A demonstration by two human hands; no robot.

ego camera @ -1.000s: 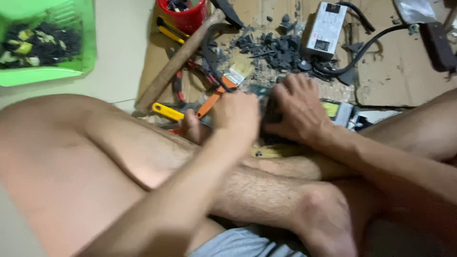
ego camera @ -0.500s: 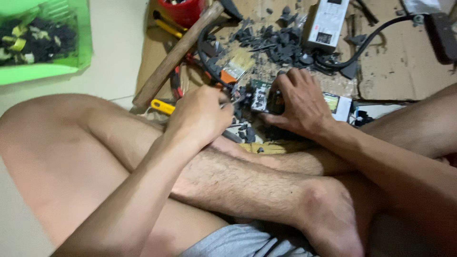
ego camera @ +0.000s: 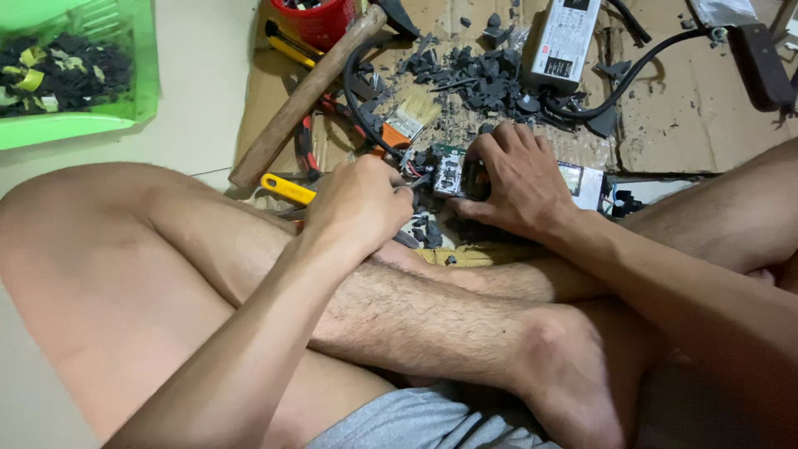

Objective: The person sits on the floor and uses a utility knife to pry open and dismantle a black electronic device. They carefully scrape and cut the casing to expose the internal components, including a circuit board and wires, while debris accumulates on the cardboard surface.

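Note:
I sit cross-legged on the floor. My right hand (ego camera: 514, 179) grips a small circuit board block (ego camera: 453, 173) and presses it against the cardboard sheet (ego camera: 690, 125). My left hand (ego camera: 357, 204) is closed around a small metal tool whose tip touches the board's left side; the tool itself is mostly hidden by my fingers. Dark broken bits (ego camera: 474, 71) lie scattered just beyond the board. A yellow-handled tool (ego camera: 287, 189) pokes out from behind my left hand.
A wooden-handled hammer (ego camera: 307, 96) lies diagonally at upper left, beside a red cup (ego camera: 317, 21) and a paintbrush (ego camera: 409, 116). A white power supply box (ego camera: 561, 41) with black cables sits at the top. A green tray (ego camera: 75, 125) of dark scraps is at far left.
My left hand has slid left, off the board, uncovering it, and now works at its left edge. My right hand kept its hold. The view shifted slightly downward.

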